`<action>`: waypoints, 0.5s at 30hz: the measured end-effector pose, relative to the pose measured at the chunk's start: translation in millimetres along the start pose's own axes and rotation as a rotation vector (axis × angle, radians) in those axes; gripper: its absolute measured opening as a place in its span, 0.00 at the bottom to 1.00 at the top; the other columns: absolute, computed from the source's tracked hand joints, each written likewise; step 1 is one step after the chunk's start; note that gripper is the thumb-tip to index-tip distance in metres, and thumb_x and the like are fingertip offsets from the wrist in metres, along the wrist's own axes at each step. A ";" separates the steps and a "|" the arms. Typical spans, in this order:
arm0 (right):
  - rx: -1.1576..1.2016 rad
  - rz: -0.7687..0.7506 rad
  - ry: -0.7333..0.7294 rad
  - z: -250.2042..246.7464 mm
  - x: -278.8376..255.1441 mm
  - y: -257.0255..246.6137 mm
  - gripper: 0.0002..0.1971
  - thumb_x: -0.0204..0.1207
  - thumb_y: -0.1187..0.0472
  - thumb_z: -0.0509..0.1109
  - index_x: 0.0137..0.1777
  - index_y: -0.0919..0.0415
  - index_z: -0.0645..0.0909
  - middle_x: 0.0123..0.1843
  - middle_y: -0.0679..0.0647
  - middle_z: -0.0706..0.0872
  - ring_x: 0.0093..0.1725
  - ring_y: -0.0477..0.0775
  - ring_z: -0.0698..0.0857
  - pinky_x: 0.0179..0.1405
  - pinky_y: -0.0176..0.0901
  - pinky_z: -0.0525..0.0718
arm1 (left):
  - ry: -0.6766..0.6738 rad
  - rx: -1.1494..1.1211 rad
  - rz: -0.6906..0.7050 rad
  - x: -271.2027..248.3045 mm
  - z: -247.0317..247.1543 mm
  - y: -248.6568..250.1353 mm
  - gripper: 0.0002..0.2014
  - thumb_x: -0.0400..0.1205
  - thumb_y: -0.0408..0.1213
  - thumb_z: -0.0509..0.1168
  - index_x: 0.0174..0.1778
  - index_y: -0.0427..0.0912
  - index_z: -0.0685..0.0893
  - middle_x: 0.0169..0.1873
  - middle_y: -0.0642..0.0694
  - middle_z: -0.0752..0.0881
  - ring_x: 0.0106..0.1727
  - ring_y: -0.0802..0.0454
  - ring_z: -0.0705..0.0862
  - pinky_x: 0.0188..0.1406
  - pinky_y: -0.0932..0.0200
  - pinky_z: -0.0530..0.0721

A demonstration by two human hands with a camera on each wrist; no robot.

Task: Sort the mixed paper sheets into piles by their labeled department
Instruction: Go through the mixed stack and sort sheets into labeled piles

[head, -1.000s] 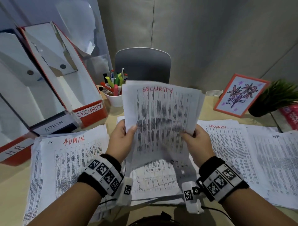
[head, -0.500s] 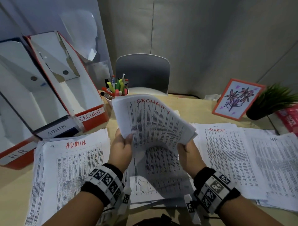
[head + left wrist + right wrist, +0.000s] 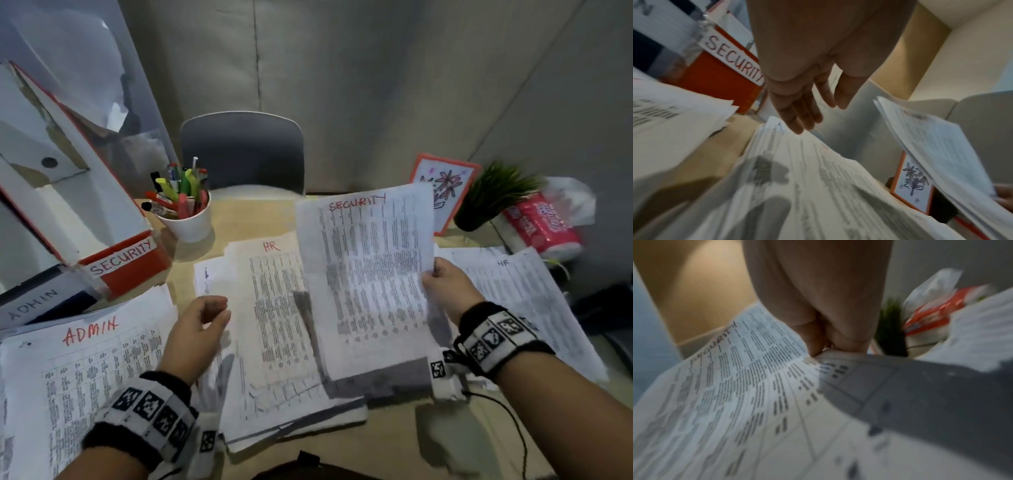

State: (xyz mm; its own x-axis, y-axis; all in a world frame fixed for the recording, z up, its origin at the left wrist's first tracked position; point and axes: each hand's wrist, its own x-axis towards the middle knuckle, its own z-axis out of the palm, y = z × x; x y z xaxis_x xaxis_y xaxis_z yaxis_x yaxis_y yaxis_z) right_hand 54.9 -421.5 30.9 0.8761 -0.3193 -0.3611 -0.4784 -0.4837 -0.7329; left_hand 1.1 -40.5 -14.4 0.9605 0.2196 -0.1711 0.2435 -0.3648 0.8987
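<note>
**Right hand holds SECURITY sheets aloft, left hand free**

Right hand (image 3: 445, 291) pinches the right edge of a thin bundle of SECURITY sheets (image 3: 370, 274), thumb on the printed face and fingers behind, lifting it tilted above the worktop (image 3: 394, 442). In the right wrist view the same sheets (image 3: 748, 386) fan out from the clamped fingers (image 3: 813, 344). The left hand (image 3: 198, 329) grasps nothing; its fingers (image 3: 799, 116) are loosely extended and hover just over the middle stack (image 3: 274, 308), whose top sheet is headed HR in red.

To the left lies the ADMIN pile (image 3: 85, 377), its top sheet lettered in red. On the far right, partly behind the raised bundle and the right wrist, lies another pile (image 3: 520, 291) with a faint HR heading.

At the back left stand slanted file boxes: one with a SECURITY label (image 3: 120, 257) on an orange front, and beside it one labelled ADMIN (image 3: 32, 305). A white cup of pens and markers (image 3: 185, 219) stands near the SECURITY box. Behind the raised bundle leans a flower drawing in an orange frame (image 3: 445, 181), with a small green plant (image 3: 496, 195) and a red-and-white packet (image 3: 541, 226) to its right. A grey chair (image 3: 243, 150) stands beyond the worktop.
</note>
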 end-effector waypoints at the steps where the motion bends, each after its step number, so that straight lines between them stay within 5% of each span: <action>1: -0.028 0.040 0.025 -17.9 7.9 10.9 0.09 0.83 0.65 0.56 0.53 0.69 0.75 0.42 0.60 0.77 0.39 0.55 0.75 0.35 0.44 0.72 | 0.017 0.012 -0.045 1.5 -1.7 -7.5 0.07 0.82 0.31 0.66 0.54 0.44 0.81 0.49 0.48 0.85 0.53 0.49 0.83 0.46 0.64 0.77; 4: -0.173 0.144 0.119 -68.4 24.3 40.0 0.11 0.83 0.66 0.55 0.60 0.66 0.76 0.49 0.61 0.82 0.45 0.58 0.80 0.43 0.44 0.75 | 0.066 0.031 -0.178 8.6 -11.9 -27.0 0.09 0.81 0.32 0.66 0.56 0.47 0.80 0.51 0.43 0.85 0.50 0.41 0.84 0.56 0.44 0.83; 7: -0.351 0.226 0.228 -98.3 34.6 63.0 0.14 0.85 0.65 0.54 0.62 0.70 0.76 0.59 0.67 0.82 0.57 0.64 0.80 0.57 0.50 0.75 | 0.080 0.016 -0.297 22.2 -24.5 -46.5 0.14 0.80 0.31 0.67 0.61 0.44 0.79 0.56 0.39 0.84 0.52 0.36 0.85 0.62 0.36 0.80; 9: -0.406 0.273 0.252 -101.4 36.2 73.0 0.15 0.84 0.68 0.53 0.63 0.72 0.76 0.65 0.70 0.79 0.62 0.67 0.78 0.61 0.51 0.74 | 0.048 0.038 -0.365 34.3 -29.1 -59.7 0.19 0.79 0.33 0.68 0.67 0.43 0.77 0.58 0.36 0.84 0.51 0.36 0.83 0.61 0.36 0.80; 11: -0.394 0.283 0.240 -94.5 36.2 79.1 0.16 0.81 0.73 0.52 0.62 0.73 0.77 0.63 0.71 0.80 0.56 0.65 0.79 0.54 0.50 0.74 | -0.004 -0.050 -0.409 39.8 -28.0 -62.2 0.23 0.82 0.31 0.66 0.73 0.40 0.72 0.60 0.31 0.82 0.46 0.38 0.81 0.53 0.41 0.82; 15: -0.375 0.254 0.147 -63.5 39.8 81.3 0.17 0.78 0.76 0.51 0.61 0.71 0.77 0.57 0.66 0.81 0.52 0.62 0.79 0.50 0.46 0.74 | -0.062 -0.086 -0.412 42.7 -21.0 -60.2 0.23 0.85 0.27 0.60 0.76 0.37 0.67 0.56 0.35 0.77 0.42 0.42 0.79 0.43 0.49 0.80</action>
State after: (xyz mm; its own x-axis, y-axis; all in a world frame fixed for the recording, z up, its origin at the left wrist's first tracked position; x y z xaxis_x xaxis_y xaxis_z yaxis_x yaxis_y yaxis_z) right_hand 47.1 -525.2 -6.5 0.7237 -0.5647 -0.3968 -0.6887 -0.6276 -0.3629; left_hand 24.7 9.8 -67.3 0.7920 0.2752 -0.5450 0.5994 -0.1807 0.7798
